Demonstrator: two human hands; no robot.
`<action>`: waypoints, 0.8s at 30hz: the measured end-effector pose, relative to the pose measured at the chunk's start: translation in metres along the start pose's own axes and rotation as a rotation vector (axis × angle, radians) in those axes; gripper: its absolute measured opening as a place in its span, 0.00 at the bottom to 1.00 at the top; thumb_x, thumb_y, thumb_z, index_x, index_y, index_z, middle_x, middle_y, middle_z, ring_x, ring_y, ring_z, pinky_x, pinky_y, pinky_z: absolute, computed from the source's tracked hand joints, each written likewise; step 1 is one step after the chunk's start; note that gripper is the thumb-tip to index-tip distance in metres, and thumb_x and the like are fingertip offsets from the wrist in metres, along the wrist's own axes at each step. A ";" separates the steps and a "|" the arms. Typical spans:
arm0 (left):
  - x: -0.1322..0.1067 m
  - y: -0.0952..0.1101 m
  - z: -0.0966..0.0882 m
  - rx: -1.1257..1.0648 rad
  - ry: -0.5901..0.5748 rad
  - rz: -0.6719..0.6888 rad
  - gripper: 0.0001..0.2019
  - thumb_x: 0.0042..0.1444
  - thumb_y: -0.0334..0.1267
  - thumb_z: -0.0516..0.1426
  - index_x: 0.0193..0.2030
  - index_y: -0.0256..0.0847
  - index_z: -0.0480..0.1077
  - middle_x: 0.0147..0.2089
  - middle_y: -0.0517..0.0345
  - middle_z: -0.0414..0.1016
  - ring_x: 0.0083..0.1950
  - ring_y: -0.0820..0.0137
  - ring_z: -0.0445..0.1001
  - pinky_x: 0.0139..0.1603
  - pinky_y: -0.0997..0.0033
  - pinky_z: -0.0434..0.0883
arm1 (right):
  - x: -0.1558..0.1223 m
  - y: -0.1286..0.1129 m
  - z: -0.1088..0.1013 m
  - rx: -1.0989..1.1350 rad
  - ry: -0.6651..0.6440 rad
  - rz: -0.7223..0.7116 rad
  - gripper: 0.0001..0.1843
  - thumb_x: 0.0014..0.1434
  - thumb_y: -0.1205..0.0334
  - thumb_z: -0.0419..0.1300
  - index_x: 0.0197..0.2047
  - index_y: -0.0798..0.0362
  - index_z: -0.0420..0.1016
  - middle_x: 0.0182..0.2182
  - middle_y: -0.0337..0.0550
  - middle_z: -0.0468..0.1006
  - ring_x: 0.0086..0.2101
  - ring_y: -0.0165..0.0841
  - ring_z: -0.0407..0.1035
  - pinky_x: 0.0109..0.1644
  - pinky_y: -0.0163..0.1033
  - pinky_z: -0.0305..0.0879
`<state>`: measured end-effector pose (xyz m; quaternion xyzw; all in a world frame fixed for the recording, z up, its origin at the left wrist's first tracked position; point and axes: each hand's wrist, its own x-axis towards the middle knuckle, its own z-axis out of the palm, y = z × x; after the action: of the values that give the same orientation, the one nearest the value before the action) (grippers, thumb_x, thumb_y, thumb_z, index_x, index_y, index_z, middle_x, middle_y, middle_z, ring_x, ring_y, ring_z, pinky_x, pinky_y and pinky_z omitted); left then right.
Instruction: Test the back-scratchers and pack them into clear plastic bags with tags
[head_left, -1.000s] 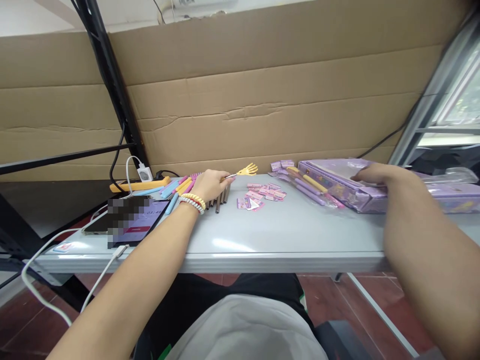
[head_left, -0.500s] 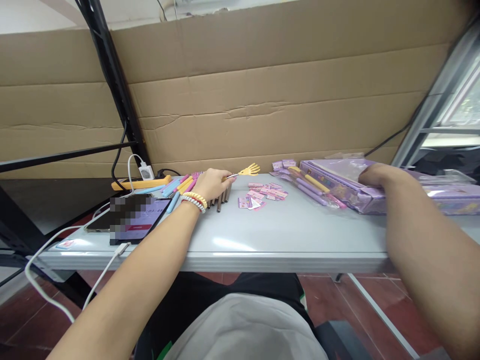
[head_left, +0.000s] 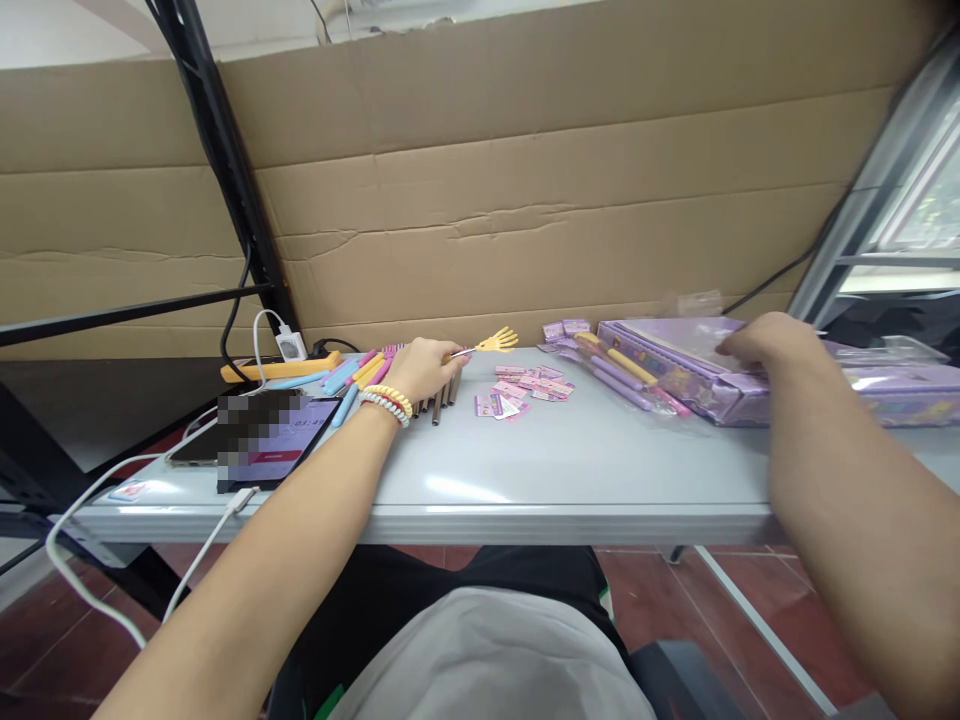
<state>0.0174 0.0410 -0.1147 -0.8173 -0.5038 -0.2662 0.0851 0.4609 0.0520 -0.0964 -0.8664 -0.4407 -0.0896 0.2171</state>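
My left hand (head_left: 426,368) is closed on a back scratcher with a yellow hand-shaped head (head_left: 497,340) and a thin metal stem; its head points right. Under and beside that hand lie several metal tubes (head_left: 436,410) and back scratchers with pink, blue and yellow handles (head_left: 367,372). My right hand (head_left: 769,340) rests over the open purple box (head_left: 686,375), fingers together on the clear plastic inside it; what they pinch is hidden. Between my hands lie small pink and purple labels (head_left: 525,385). Bagged back scratchers (head_left: 619,372) lean against the box's left side.
A phone (head_left: 240,425) and a tablet (head_left: 289,445) lie at the left, with white cables (head_left: 75,570) hanging over the table edge. A white charger plug (head_left: 291,345) stands behind them. Cardboard (head_left: 525,200) walls the back, and a black post (head_left: 225,150) rises at the left.
My right hand has risen slightly at the box, and the clear plastic at the back of it has shifted. My left hand keeps its hold on the back scratcher.
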 end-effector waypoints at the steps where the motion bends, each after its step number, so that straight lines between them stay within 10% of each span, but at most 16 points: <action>1: 0.000 0.000 0.000 -0.002 -0.001 0.002 0.20 0.58 0.52 0.49 0.49 0.48 0.74 0.45 0.54 0.79 0.47 0.62 0.74 0.42 0.69 0.67 | -0.003 -0.001 -0.003 0.002 -0.010 0.048 0.15 0.48 0.62 0.66 0.36 0.68 0.77 0.30 0.65 0.73 0.35 0.46 0.69 0.31 0.43 0.58; 5: -0.001 0.002 -0.003 -0.001 -0.003 0.002 0.20 0.59 0.53 0.47 0.47 0.48 0.74 0.42 0.55 0.80 0.43 0.63 0.75 0.39 0.69 0.66 | -0.022 -0.016 -0.022 0.200 0.148 0.008 0.13 0.56 0.65 0.60 0.44 0.61 0.76 0.44 0.64 0.72 0.47 0.46 0.66 0.42 0.44 0.59; 11: -0.002 0.004 -0.004 0.003 0.014 -0.004 0.20 0.59 0.53 0.47 0.44 0.47 0.75 0.41 0.55 0.79 0.41 0.64 0.75 0.36 0.70 0.65 | -0.075 -0.073 -0.031 1.100 0.191 -0.407 0.07 0.59 0.69 0.55 0.41 0.60 0.66 0.40 0.56 0.74 0.30 0.33 0.71 0.27 0.36 0.65; 19: -0.001 0.004 -0.004 0.012 0.097 -0.026 0.19 0.59 0.50 0.47 0.39 0.44 0.75 0.37 0.54 0.79 0.38 0.65 0.74 0.33 0.70 0.62 | -0.138 -0.123 -0.006 1.133 -0.840 -0.798 0.13 0.44 0.63 0.66 0.22 0.57 0.64 0.44 0.48 0.74 0.34 0.34 0.70 0.32 0.36 0.68; 24: 0.000 0.003 -0.003 -0.003 0.090 -0.027 0.18 0.59 0.50 0.47 0.38 0.44 0.74 0.37 0.54 0.79 0.37 0.65 0.73 0.33 0.70 0.62 | -0.129 -0.122 0.007 1.152 -0.860 -0.835 0.14 0.43 0.63 0.64 0.19 0.57 0.61 0.49 0.49 0.71 0.36 0.35 0.71 0.32 0.35 0.68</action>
<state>0.0190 0.0377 -0.1118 -0.7978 -0.5100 -0.3047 0.1027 0.2860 0.0251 -0.1107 -0.3433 -0.7474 0.4157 0.3882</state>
